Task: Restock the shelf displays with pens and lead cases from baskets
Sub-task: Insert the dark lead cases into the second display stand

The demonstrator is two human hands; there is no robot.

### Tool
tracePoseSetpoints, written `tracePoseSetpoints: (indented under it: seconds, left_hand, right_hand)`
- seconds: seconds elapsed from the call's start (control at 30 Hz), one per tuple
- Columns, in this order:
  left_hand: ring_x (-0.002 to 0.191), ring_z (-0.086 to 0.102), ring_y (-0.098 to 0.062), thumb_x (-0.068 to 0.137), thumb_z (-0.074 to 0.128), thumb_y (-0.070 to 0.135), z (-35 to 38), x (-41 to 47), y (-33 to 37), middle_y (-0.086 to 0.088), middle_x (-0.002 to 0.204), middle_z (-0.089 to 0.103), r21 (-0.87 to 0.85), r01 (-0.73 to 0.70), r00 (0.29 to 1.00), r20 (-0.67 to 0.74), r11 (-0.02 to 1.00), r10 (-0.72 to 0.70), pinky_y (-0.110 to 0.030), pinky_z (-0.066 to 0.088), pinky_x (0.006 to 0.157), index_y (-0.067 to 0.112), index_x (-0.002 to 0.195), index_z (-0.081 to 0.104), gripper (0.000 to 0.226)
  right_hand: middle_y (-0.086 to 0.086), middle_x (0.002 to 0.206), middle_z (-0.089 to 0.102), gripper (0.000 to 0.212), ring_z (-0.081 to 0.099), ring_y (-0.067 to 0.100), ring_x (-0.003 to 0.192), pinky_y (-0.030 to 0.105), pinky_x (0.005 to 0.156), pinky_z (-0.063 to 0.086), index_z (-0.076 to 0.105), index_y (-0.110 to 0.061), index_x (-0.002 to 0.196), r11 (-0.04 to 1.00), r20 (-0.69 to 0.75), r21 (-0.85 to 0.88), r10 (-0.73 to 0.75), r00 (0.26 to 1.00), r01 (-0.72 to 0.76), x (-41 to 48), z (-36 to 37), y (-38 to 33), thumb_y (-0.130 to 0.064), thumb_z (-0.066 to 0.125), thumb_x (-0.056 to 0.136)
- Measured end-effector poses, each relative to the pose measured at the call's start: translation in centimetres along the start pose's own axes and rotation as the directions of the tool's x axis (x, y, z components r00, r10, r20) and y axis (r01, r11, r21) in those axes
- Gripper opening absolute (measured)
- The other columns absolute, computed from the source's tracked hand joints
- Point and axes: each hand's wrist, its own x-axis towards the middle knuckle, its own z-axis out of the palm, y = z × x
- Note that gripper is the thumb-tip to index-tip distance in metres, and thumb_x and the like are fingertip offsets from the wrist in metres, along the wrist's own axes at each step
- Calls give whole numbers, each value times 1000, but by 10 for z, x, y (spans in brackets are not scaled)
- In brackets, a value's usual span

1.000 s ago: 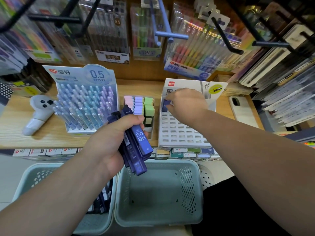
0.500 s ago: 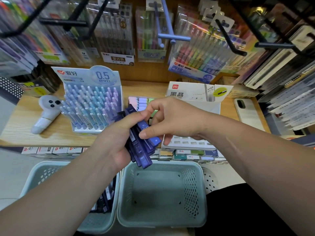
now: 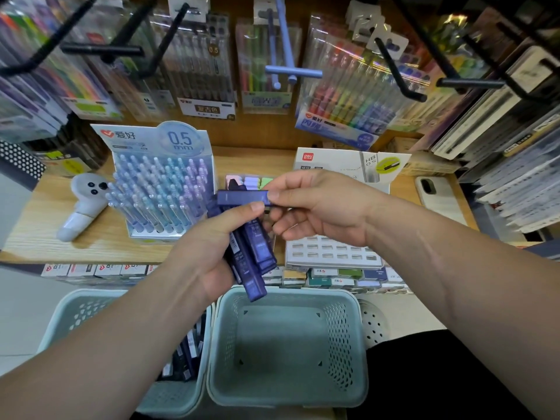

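Left of the display [image 3: 330,253], the right hand [image 3: 318,207] pinches 1 lead case [image 3: 242,197]; tugging may spill the fanned bundle [image 3: 256,253] the left hand [image 3: 203,256] clamps.

shelf [image 3: 39,225]: light wood
left: white controller [image 3: 81,204], pen display [image 3: 160,189]
middle: pastel blocks [image 3: 251,181]
right: slotted tray [image 3: 330,253], phone [image 3: 436,198]

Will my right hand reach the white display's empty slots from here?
Probably yes: the right hand, pinching one lead case, hovers right over the white display, with nothing seen between them.
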Motion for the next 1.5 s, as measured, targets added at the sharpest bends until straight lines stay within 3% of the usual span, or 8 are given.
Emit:
tracePoseSetpoints:
  seconds: [0.13, 0.3, 0.43, 0.5, 0.73, 0.97, 1.13, 1.5]
  left_hand:
    - [60, 69, -15, 60, 76, 18, -3, 4, -1, -3, 70, 71, -6, -7, 1000, -15, 1000, 6, -27, 58, 53, 14, 76, 70, 18]
    - [67, 72, -12, 54, 79, 22, -8, 7, 1, -1, 76, 74, 27, 7, 997, -77, 1000, -5, -28, 57, 52, 17, 81, 72, 28]
    - [67, 73, -14, 53, 81, 21, -10, 7, -1, -4, 84, 73, 48, 2, 994, -112, 999, 3, -31, 57, 52, 14, 101, 71, 50]
    - [64, 72, -15, 53, 82, 22, -10, 7, -1, -6, 87, 72, 72, 1, 994, -107, 997, 7, -32, 57, 51, 13, 110, 69, 58]
    - [61, 70, -14, 54, 82, 23, -11, 8, 0, -8, 91, 71, 78, 0, 995, -98, 997, 8, -34, 58, 53, 14, 111, 70, 58]
    - [63, 71, -13, 75, 80, 15, -16, 9, 2, -5, 86, 72, 80, 4, 993, -118, 997, 5, -33, 58, 51, 17, 94, 73, 20]
    - [63, 71, -14, 70, 81, 16, -19, 7, 3, -5, 81, 73, 84, -2, 994, -109, 996, 12, -32, 58, 52, 15, 90, 72, 21]
    - [61, 70, -15, 69, 81, 17, -19, 5, 4, -5, 78, 73, 84, -12, 994, -107, 996, 21, -33, 58, 51, 14, 90, 71, 24]
  right_hand:
    - [4, 69, 66, 6, 64, 15, 59, 22, 55, 55, 62, -16, 95, 998, -138, -9, -60, 989, 59, 1, -23, -9, -11, 60, 99]
    - [9, 77, 76, 8, 68, 14, 61, 23, 55, 55, 67, -11, 91, 923, -341, -385, -151, 928, 8, -6, -56, -13, -11, 75, 89]
    - [-6, 69, 65, 17, 62, 19, 72, 29, 65, 48, 71, -19, 80, 408, -348, -885, -260, 901, -224, 2, -69, 1, -34, 79, 85]
    - [-8, 74, 56, 20, 57, 22, 82, 28, 69, 41, 67, -20, 80, 311, -334, -920, -296, 895, -240, 8, -70, 6, -35, 71, 91]
    - [4, 103, 69, 15, 58, 31, 98, 34, 74, 45, 67, -18, 98, 223, -288, -952, -441, 850, -207, 25, -77, 20, -30, 58, 99]
    - [1, 96, 69, 10, 58, 29, 94, 33, 70, 43, 65, -25, 100, 146, -308, -951, -509, 804, -272, 32, -76, 22, -32, 62, 95]
    - [4, 106, 71, 18, 61, 30, 97, 32, 69, 41, 68, -25, 108, 89, -295, -953, -491, 820, -290, 34, -72, 22, -34, 56, 98]
    - [-4, 111, 71, 13, 61, 25, 101, 42, 81, 56, 71, -32, 101, 134, -290, -957, -425, 858, -257, 33, -61, 16, -35, 62, 93]
